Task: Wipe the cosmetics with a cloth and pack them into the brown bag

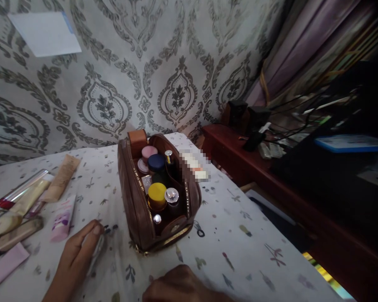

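An unzipped brown cosmetic bag (pixel 126 197) stands on the patterned cloth. Inside it are a yellow-lidded jar (pixel 157 195), a dark blue-lidded jar (pixel 156 162), a pink-lidded jar (pixel 149 152) and a silver-capped bottle (pixel 171 195). My left hand (pixel 77 253) is closed, left of the bag's near end, with a pale edge showing along its fingers; what it holds is unclear. At the bottom edge, in front of the bag, my right hand (pixel 182 285) is curled with knuckles up. Its fingertips are hidden, and so is anything in them.
Left of my left hand lie a pink-and-white tube (pixel 63 220), a tan tube (pixel 62 178), a lilac tube (pixel 6 266) and several other cosmetics. A pixelated item (pixel 195 165) is beyond the bag. A dark red wooden desk (pixel 239 155) with cables adjoins at right; a wall stands behind.
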`<move>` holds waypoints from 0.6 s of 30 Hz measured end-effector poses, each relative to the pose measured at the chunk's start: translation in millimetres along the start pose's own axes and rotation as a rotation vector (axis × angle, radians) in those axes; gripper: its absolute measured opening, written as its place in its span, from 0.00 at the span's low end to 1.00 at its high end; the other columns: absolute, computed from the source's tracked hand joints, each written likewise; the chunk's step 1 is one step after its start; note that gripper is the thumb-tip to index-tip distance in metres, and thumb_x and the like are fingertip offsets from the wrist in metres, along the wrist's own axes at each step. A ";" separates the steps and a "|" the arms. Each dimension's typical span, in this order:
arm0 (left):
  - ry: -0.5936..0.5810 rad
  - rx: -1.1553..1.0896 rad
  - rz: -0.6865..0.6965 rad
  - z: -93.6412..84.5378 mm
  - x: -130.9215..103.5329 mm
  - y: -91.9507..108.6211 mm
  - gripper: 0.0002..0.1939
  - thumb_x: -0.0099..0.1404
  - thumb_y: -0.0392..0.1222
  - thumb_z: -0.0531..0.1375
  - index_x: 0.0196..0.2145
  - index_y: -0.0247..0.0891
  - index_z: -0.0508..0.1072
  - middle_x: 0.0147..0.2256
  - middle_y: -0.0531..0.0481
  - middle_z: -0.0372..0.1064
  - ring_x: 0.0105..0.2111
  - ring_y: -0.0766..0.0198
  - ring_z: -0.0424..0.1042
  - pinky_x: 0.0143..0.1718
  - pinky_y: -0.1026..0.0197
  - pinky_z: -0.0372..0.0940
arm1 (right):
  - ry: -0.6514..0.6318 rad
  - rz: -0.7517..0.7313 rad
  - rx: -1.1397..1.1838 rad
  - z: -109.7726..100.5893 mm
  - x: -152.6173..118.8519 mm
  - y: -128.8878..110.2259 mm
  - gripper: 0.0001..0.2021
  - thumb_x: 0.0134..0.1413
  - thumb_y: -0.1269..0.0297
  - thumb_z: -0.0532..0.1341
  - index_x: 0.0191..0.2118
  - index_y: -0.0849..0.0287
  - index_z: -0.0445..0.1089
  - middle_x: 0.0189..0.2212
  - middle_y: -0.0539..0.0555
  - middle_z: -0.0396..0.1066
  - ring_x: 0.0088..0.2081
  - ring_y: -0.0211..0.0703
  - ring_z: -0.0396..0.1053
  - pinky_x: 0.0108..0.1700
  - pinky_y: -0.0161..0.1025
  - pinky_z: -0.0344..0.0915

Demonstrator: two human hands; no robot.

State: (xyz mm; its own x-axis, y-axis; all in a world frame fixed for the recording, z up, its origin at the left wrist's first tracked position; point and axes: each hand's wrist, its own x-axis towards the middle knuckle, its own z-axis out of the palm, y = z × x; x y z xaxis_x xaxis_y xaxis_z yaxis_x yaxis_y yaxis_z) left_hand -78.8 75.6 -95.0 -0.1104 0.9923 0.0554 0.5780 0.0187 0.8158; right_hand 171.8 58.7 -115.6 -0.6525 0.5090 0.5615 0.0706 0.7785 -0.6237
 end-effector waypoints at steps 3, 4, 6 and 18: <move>-0.052 0.033 0.000 -4.5 2.1 -0.5 0.22 0.69 0.57 0.49 0.25 0.40 0.66 0.24 0.53 0.61 0.27 0.62 0.63 0.30 0.63 0.61 | -0.043 0.013 0.016 6.1 -6.1 3.9 0.22 0.73 0.58 0.41 0.38 0.59 0.70 0.21 0.47 0.70 0.21 0.31 0.66 0.23 0.30 0.60; -0.058 0.040 -0.004 -5.6 2.7 -0.8 0.22 0.69 0.57 0.49 0.25 0.40 0.66 0.24 0.53 0.61 0.27 0.62 0.64 0.30 0.63 0.61 | -0.067 0.005 0.001 7.5 -7.4 5.0 0.22 0.73 0.59 0.41 0.39 0.58 0.70 0.22 0.47 0.70 0.21 0.31 0.66 0.24 0.30 0.60; -0.054 0.044 -0.011 -6.6 3.8 -1.6 0.22 0.69 0.57 0.48 0.25 0.40 0.66 0.24 0.54 0.61 0.27 0.62 0.63 0.30 0.63 0.62 | -0.106 -0.014 -0.040 8.9 -8.8 6.8 0.21 0.73 0.59 0.42 0.39 0.58 0.70 0.23 0.47 0.70 0.23 0.30 0.66 0.25 0.30 0.60; -0.013 -0.045 -0.016 0.2 3.8 4.8 0.21 0.68 0.58 0.50 0.27 0.40 0.66 0.25 0.54 0.61 0.28 0.62 0.62 0.30 0.62 0.59 | -0.050 -0.061 -0.330 2.7 4.9 -2.7 0.20 0.71 0.61 0.47 0.30 0.59 0.70 0.19 0.48 0.69 0.19 0.34 0.62 0.22 0.35 0.55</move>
State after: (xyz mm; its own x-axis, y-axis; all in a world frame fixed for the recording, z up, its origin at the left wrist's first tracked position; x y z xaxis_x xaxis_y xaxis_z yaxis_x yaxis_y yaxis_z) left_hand -76.3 79.5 -90.9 -0.1084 0.9935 0.0347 0.5392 0.0295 0.8417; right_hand 166.4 58.0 -112.6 -0.6985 0.4459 0.5596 0.2657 0.8878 -0.3757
